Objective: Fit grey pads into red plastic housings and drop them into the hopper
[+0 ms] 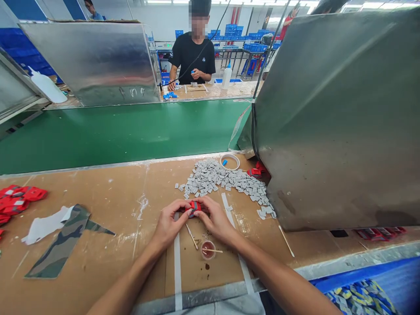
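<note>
Both my hands meet over the brown worktop (108,197). My left hand (170,220) and my right hand (213,218) pinch a small red part (194,207) with a grey piece on it between fingertips. Just beyond lies a heap of small grey rectangular tabs (226,180). Near my wrists sits a small round cap of reddish glue (208,250) with a thin wooden stick across it, and another stick (192,236) lies beside it.
A green conveyor belt (124,131) runs behind the worktop. A large metal hood (334,118) stands at right, another at left. Red parts (18,197) pile at far left, beside camouflage cloth (65,240) and white paper. A tape roll (229,162) lies near the tabs. A person in black works opposite.
</note>
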Tool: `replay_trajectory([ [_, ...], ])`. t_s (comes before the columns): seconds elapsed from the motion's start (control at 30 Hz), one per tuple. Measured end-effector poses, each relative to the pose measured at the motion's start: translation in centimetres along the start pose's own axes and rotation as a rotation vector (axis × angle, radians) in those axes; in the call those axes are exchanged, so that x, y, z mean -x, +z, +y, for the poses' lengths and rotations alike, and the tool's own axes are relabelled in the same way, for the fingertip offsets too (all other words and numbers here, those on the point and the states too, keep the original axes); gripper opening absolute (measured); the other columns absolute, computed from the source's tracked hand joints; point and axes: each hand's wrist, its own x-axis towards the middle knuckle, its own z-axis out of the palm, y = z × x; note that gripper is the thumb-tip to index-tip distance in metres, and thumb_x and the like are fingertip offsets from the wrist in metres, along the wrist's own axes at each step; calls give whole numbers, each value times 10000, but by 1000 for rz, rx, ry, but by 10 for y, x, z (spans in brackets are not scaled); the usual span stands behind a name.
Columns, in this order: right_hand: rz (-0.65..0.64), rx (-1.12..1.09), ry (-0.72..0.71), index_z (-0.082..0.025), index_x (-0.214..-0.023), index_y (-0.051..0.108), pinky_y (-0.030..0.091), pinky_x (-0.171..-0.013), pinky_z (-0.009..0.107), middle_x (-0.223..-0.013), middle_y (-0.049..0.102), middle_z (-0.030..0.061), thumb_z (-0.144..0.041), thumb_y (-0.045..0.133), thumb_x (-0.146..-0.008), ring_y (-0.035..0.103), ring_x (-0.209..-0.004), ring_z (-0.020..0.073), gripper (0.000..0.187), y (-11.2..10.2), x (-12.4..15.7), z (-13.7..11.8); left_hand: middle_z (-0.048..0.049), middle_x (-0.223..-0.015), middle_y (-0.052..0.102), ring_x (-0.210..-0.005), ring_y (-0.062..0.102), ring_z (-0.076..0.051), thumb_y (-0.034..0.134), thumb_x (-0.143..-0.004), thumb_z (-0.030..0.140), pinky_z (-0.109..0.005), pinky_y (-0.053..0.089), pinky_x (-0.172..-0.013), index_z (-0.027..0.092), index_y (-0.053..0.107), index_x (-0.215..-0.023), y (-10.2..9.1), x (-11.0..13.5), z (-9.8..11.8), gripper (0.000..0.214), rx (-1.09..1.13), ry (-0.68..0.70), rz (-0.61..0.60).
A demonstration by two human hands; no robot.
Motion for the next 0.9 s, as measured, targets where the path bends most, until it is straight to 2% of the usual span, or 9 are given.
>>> replay_trajectory([
  [0.17,-2,26,2,-176,-1135,610,498,-862,341,-1058,650,89,-201,565,-936,621,-975,212,206,1,0,2,-86,-938,731,-924,665,-213,676,-856,357,-312,506,-865,161,706,-831,1,-2,3,200,29,-47,3],
  [0.43,58,135,-142,-184,-1203,565,508,-855,353,-1092,625,109,-213,536,-970,619,-983,231,237,5,8,-3,-81,-907,727,-904,658,-217,701,-826,378,-324,489,-883,151,706,-826,-4,-2,0,227,83,-84,-29],
  [0.6,-7,181,-135,-199,-1191,575,517,-830,365,-1074,621,107,-204,545,-959,615,-957,236,234,1,2,-1,-77,-916,722,-943,658,-225,682,-839,370,-333,484,-908,158,703,-841,-3,-1,-1,213,81,-92,-10],
  [0.67,-6,111,-131,-207,-1151,592,517,-847,373,-1054,624,99,-223,562,-951,610,-966,234,202,1,-1,0,-84,-949,725,-959,659,-226,671,-851,366,-339,487,-920,161,701,-847,-3,-1,0,208,60,-75,-3],
  [0.73,32,-70,-97,-215,-1124,596,521,-884,382,-1075,619,95,-261,589,-940,615,-1000,230,190,2,-3,1,-94,-1008,725,-1009,658,-230,671,-855,366,-349,489,-953,164,696,-885,-1,0,1,206,57,-38,27],
  [0.83,45,-442,5,-242,-1118,571,522,-946,388,-1131,615,77,-362,648,-911,649,-1021,212,251,5,-6,3,-111,-1123,714,-1047,669,-235,678,-857,382,-360,520,-953,169,657,-1085,1,1,1,312,95,-19,56],
  [0.9,10,-606,71,-253,-1106,549,513,-973,400,-1089,648,57,-441,681,-883,672,-999,207,321,6,-6,5,-131,-1204,699,-1070,675,-243,666,-870,394,-371,531,-955,168,613,-1210,1,1,-1,412,96,-35,20],
])
